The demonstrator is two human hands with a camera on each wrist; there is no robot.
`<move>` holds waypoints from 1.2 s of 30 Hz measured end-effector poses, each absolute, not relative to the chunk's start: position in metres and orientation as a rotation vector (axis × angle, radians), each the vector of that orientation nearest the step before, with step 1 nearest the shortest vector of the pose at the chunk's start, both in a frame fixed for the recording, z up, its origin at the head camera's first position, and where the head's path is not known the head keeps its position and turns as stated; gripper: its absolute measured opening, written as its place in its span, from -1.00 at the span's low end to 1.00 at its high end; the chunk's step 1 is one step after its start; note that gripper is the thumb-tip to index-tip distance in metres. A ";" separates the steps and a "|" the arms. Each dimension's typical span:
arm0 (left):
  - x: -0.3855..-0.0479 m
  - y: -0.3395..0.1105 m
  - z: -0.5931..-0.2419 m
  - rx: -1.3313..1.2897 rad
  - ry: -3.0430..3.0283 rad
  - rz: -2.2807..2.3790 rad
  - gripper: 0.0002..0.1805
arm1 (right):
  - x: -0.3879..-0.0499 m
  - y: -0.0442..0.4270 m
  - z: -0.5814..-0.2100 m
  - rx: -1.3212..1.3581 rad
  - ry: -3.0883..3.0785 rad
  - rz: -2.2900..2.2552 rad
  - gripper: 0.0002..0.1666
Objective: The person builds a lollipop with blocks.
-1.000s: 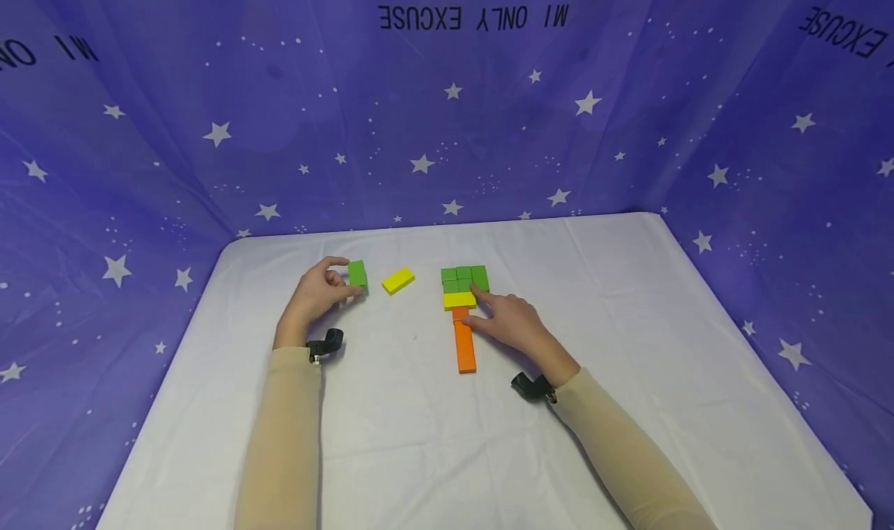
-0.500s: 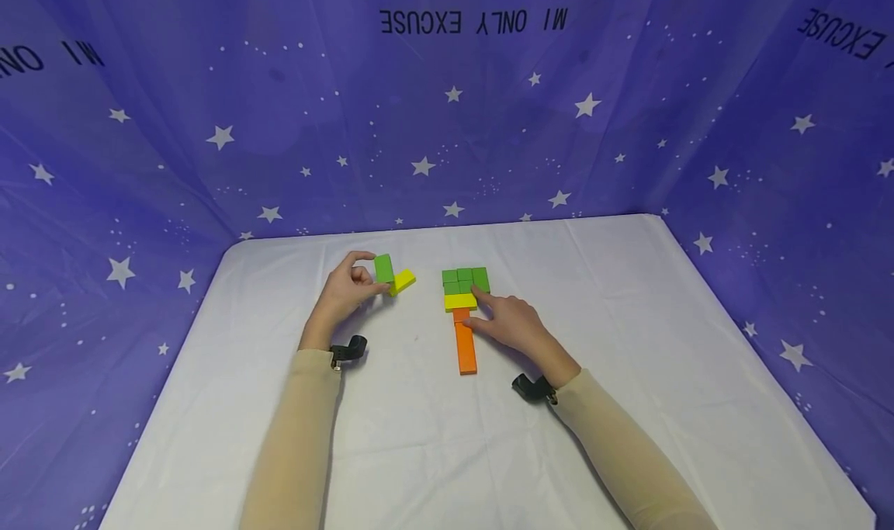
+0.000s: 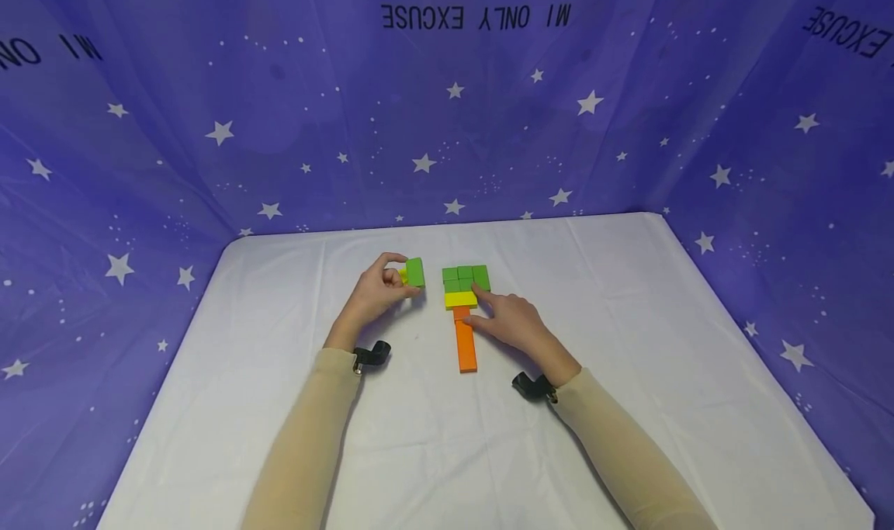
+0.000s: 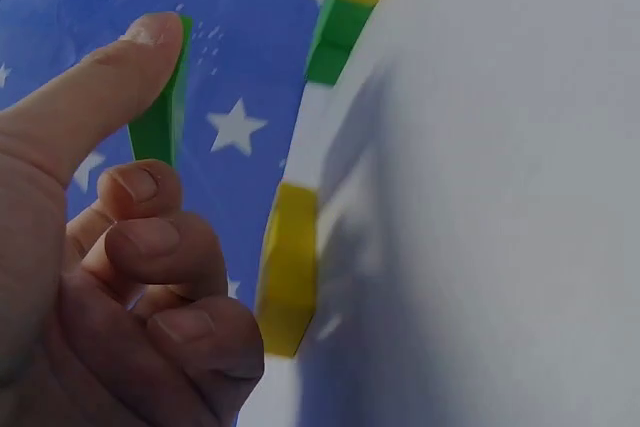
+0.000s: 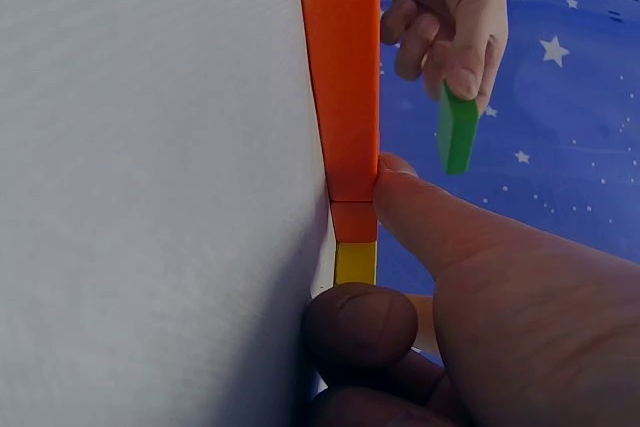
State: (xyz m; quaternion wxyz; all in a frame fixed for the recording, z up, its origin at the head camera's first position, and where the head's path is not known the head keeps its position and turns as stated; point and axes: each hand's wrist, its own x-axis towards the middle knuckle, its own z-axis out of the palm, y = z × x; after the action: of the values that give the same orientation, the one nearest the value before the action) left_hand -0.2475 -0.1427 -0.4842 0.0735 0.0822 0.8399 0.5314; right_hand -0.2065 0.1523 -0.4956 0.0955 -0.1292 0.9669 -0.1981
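Note:
My left hand (image 3: 369,296) pinches a green block (image 3: 415,272) between thumb and fingertips, held above the table. Partly hidden behind that hand, a loose yellow block (image 4: 288,272) lies on the cloth in the left wrist view. To the right lies a flat arrangement: several green blocks (image 3: 465,272) packed together, a yellow block (image 3: 460,300) below them, then a small orange block (image 3: 461,313) and a long orange block (image 3: 466,350). My right hand (image 3: 517,324) rests at its right side, index fingertip on the green blocks and thumb at the orange ones.
A white cloth (image 3: 426,452) covers the table. Purple star-patterned curtains (image 3: 447,126) stand behind it and at both sides. A black wrist camera (image 3: 373,354) is strapped to the left wrist, another black camera (image 3: 532,387) to the right.
My left hand has moved right with the green block, passing over the loose yellow block and closer to the arrangement. The right hand and the arranged blocks stay where they were.

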 end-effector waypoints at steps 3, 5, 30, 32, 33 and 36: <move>-0.247 -0.133 -0.488 0.234 2.551 1.534 -0.22 | -0.207 0.152 -0.495 -0.385 2.871 -0.581 -0.04; -0.246 -0.127 -0.490 0.237 2.567 1.497 -0.23 | -0.207 0.152 -0.495 -0.385 2.870 -0.578 -0.04; -0.243 -0.100 -0.496 0.092 2.836 1.073 -0.21 | -0.207 0.152 -0.495 -0.388 2.877 -0.581 -0.04; -0.244 -0.099 -0.497 0.091 2.863 1.043 -0.21 | -0.206 0.152 -0.495 -0.389 2.881 -0.580 -0.05; -0.245 -0.098 -0.497 0.092 2.878 1.026 -0.22 | -0.206 0.152 -0.495 -0.390 2.883 -0.572 -0.05; -0.245 -0.097 -0.497 0.101 2.920 0.963 -0.22 | -0.206 0.152 -0.495 -0.384 2.878 -0.570 -0.05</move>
State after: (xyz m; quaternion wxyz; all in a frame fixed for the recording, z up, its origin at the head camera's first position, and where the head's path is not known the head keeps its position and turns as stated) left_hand -0.2454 -0.0965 -0.4975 0.0324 0.0328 0.9486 0.3130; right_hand -0.2062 0.1519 -0.4950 0.0913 -0.1294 0.9685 -0.1920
